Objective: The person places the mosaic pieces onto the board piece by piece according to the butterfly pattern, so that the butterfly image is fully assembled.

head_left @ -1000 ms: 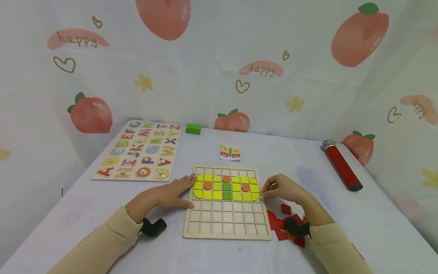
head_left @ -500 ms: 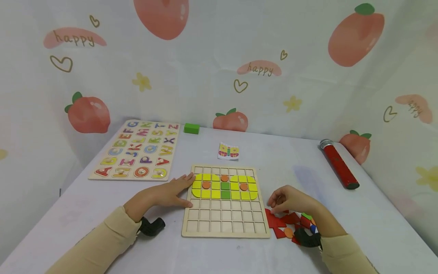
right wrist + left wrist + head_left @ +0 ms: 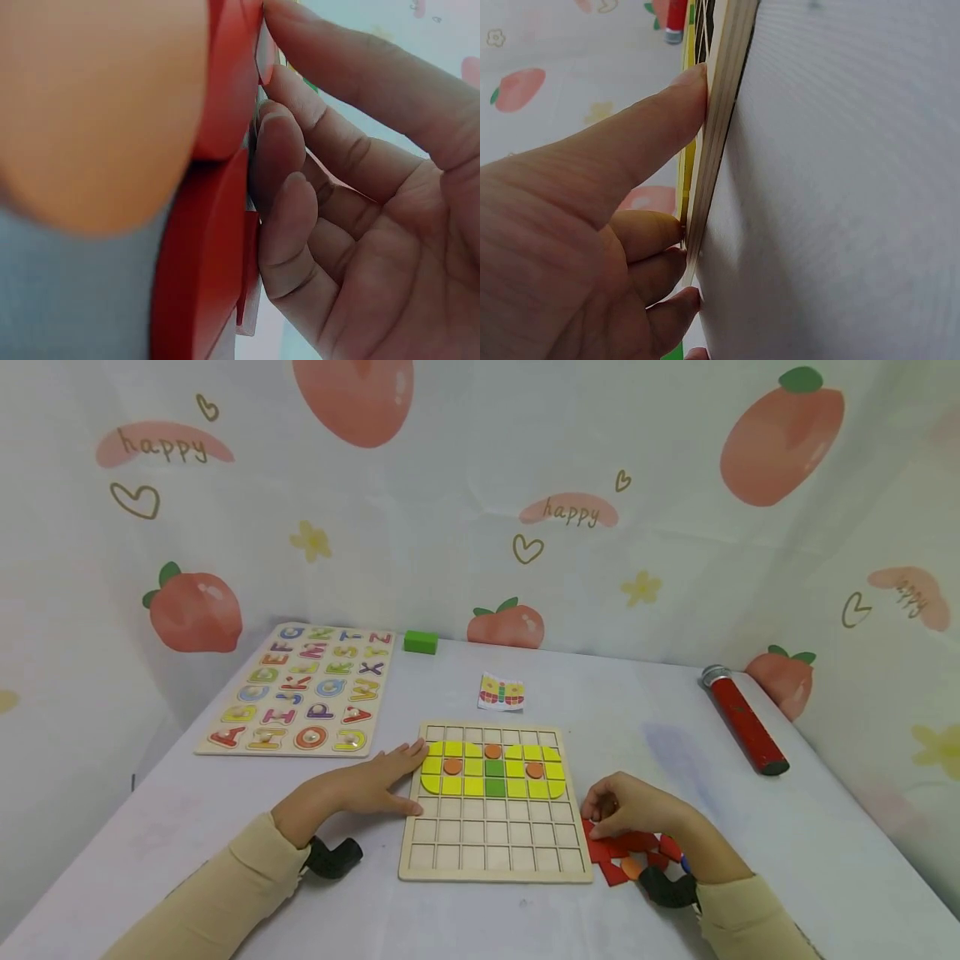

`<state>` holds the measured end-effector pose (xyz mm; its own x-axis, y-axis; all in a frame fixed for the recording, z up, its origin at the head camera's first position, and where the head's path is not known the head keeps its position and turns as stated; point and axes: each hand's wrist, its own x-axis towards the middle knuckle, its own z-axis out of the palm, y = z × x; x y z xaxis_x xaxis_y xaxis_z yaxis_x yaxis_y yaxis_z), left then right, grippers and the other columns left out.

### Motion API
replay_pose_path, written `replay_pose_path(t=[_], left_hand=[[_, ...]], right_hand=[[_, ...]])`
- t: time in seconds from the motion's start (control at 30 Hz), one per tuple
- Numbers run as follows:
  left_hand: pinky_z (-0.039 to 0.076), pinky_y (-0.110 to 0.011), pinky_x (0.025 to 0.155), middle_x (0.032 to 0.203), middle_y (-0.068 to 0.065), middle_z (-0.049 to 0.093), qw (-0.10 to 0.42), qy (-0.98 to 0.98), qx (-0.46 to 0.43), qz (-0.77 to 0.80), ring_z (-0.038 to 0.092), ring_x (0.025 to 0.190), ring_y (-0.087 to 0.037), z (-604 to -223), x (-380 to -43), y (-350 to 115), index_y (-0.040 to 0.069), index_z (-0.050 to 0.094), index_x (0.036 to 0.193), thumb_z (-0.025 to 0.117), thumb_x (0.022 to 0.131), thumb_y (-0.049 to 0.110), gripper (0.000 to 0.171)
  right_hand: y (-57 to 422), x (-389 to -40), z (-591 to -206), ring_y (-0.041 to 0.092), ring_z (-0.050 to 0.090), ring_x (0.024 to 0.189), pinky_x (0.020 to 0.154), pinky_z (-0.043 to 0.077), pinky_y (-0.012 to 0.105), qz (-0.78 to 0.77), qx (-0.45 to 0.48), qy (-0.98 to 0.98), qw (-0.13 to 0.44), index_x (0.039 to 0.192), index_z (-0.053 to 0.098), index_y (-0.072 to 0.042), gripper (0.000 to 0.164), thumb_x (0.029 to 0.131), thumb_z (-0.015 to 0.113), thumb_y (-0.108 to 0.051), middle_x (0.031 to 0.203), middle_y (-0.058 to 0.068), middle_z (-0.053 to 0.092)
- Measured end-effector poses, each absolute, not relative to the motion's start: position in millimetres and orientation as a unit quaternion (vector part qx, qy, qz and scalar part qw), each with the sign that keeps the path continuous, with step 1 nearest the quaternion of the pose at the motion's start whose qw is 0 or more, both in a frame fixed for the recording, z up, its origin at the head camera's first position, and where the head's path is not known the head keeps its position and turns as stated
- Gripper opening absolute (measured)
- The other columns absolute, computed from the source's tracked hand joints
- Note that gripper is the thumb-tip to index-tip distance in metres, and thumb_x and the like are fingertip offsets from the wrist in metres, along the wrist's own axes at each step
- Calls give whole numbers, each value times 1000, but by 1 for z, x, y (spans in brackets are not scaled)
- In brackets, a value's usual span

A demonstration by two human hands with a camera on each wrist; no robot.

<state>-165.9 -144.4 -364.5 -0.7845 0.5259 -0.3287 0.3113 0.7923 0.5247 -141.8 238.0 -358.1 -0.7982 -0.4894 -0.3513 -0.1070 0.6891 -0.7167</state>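
Observation:
A square wooden grid board [image 3: 495,835] lies flat in the middle of the head view. Yellow tiles [image 3: 453,748], two green squares [image 3: 495,777] and three orange discs [image 3: 492,751] fill part of its upper rows. My left hand [image 3: 371,785] rests spread at the board's left edge, the thumb lower than the fingers; in the left wrist view, the thumb touches the board's side [image 3: 721,97]. At the board's right, my right hand [image 3: 637,806] is down among loose red pieces [image 3: 615,870], pinching a red piece [image 3: 265,56] between thumb and index finger.
Behind the board lies a small butterfly pattern card [image 3: 502,692]. An alphabet board [image 3: 300,693] stands back left, with a green block [image 3: 421,642] near it. A red microphone [image 3: 746,722] lies at right. An orange disc [image 3: 632,868] sits among the red pieces.
My right hand has moved from the board's right edge down and toward me to the red pieces, its fingers now lowered onto them. The left hand has stayed at the board's edge.

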Motion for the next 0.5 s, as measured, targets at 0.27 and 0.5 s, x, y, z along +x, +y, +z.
replay_pose_path(t=[0.27, 0.5], left_hand=[[3, -48, 118, 159, -4, 5, 234, 916, 233, 227, 3, 146, -25, -367, -168, -145, 13, 14, 150, 67, 80, 47, 95], [3, -48, 119, 159, -3, 5, 236, 916, 234, 224, 3, 146, -25, -365, -167, -144, 14, 13, 151, 67, 80, 47, 95]], right_hand=[[235, -139, -355, 16, 50, 71, 61, 46, 23, -338, -171, 885, 270, 87, 61, -4, 23, 74, 78, -14, 75, 1, 54], [232, -138, -354, 17, 49, 73, 62, 45, 23, -332, -166, 888, 274, 88, 60, -5, 26, 73, 79, -14, 76, 2, 53]])
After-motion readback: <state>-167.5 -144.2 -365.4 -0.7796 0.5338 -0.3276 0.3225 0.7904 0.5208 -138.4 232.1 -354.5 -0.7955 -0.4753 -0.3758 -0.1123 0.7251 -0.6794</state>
